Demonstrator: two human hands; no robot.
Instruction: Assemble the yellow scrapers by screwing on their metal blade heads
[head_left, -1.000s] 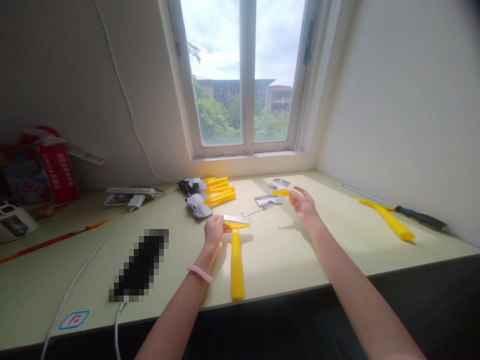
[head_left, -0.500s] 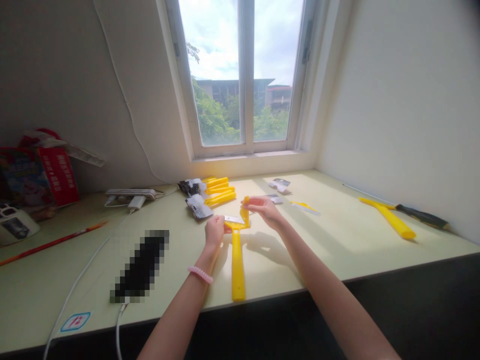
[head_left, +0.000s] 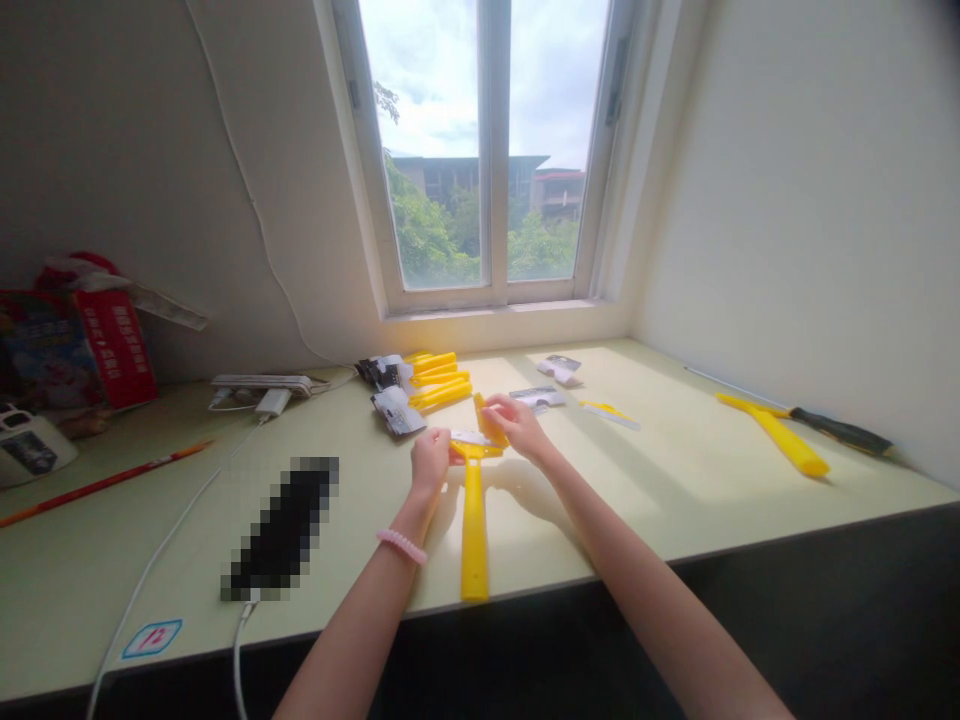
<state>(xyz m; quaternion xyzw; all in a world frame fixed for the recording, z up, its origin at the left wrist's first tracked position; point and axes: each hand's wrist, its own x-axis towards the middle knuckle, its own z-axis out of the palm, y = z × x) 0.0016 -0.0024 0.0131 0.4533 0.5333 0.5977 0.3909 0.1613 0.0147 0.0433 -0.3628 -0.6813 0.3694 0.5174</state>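
Observation:
A yellow scraper (head_left: 474,525) lies with its handle toward the table's front edge and a pale flat blade (head_left: 469,437) at its head. My left hand (head_left: 430,461) is closed on the left end of the scraper's head, its fingertips partly hidden. My right hand (head_left: 517,425) pinches a yellow strip (head_left: 481,408), which looks like a blade cover. This strip stands tilted to the left over the right part of the blade; whether it is joined to the head I cannot tell.
Behind my hands lie several packaged yellow-handled scrapers (head_left: 442,385) and opened packaging (head_left: 559,369). A yellow-edged blade piece (head_left: 611,415) is farther right, near another yellow scraper (head_left: 787,440) and a dark-handled screwdriver (head_left: 840,432). On the left are a pixelated dark object (head_left: 281,530) and a power strip (head_left: 262,384).
My right hand has moved slightly left and down, and the yellow strip has swung from nearly upright to a leftward tilt over the blade. My left hand has hardly moved.

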